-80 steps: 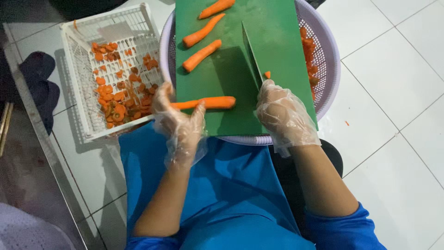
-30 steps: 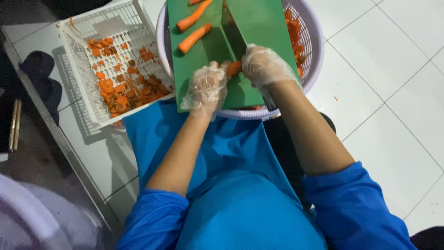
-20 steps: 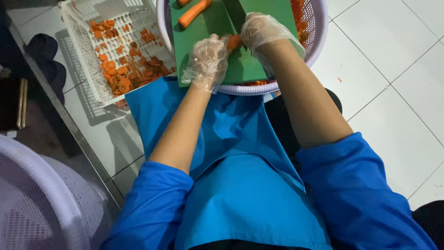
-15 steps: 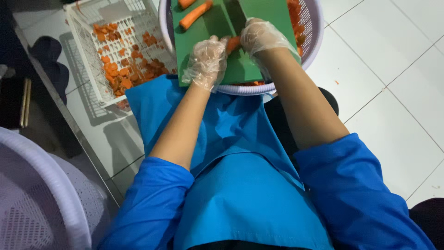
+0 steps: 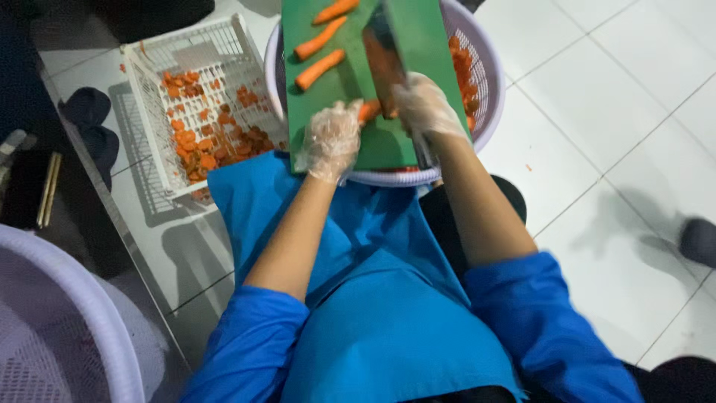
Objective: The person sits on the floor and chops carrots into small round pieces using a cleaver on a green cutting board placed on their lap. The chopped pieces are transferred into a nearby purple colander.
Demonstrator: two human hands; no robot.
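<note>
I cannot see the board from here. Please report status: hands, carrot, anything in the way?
Left hand pins carrot on green cutting board. Right hand grips cleaver, blade at carrot. Three whole carrots wait farther up the board, clear of blade.

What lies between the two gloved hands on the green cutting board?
In the head view, a carrot lies between the left hand and right hand, under the knife blade.

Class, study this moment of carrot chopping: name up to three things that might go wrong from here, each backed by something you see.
1. The left hand steadies the carrot right beside the cleaver held by the right hand; fingertips might get nicked.
2. The green cutting board lies across the rim of a round basket, so it may rock or slide.
3. Thin plastic gloves could slip on the handle.
</note>
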